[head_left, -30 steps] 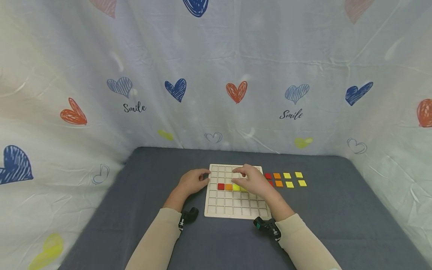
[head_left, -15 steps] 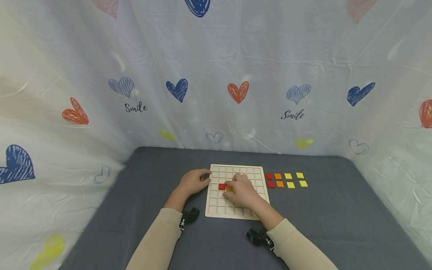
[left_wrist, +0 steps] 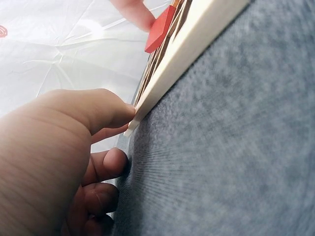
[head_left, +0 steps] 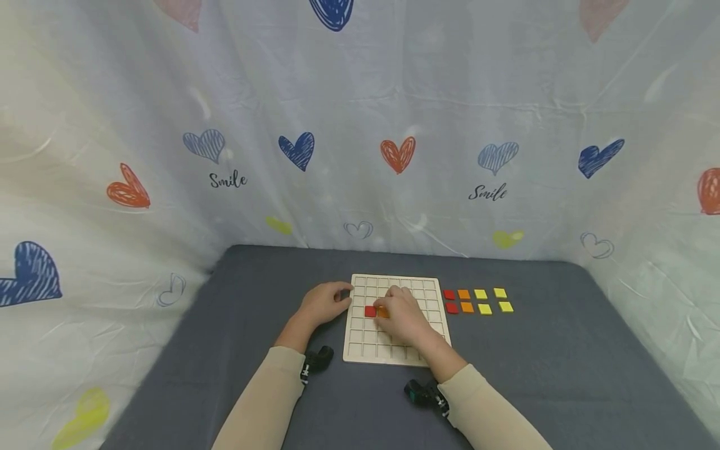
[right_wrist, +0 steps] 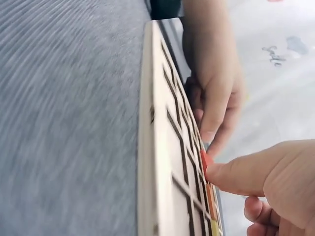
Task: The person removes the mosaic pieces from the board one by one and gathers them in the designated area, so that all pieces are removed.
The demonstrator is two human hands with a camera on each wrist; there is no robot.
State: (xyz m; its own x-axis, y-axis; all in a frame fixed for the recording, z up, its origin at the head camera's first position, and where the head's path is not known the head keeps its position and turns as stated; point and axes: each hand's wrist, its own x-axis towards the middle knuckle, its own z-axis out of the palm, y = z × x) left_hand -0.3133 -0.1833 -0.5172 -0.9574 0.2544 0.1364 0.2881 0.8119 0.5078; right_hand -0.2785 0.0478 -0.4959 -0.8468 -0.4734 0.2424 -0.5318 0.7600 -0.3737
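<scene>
on the grid board (head_left: 362, 352), the red tile (head_left: 370, 311) is touched by the right hand (head_left: 402, 317) — whether pinched cannot be told — seemingly for straightening, the board's left edge being steadied by the left hand (head_left: 322, 304), fingers relaxed, and a light, level press seems called for next.

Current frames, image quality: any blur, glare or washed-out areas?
Head: light soft and fairly even, gridded board lines legible; left wrist: white curtain bright, partly washed out, grey cloth soft towards the right; right wrist: curtain lettering blurred.
</scene>
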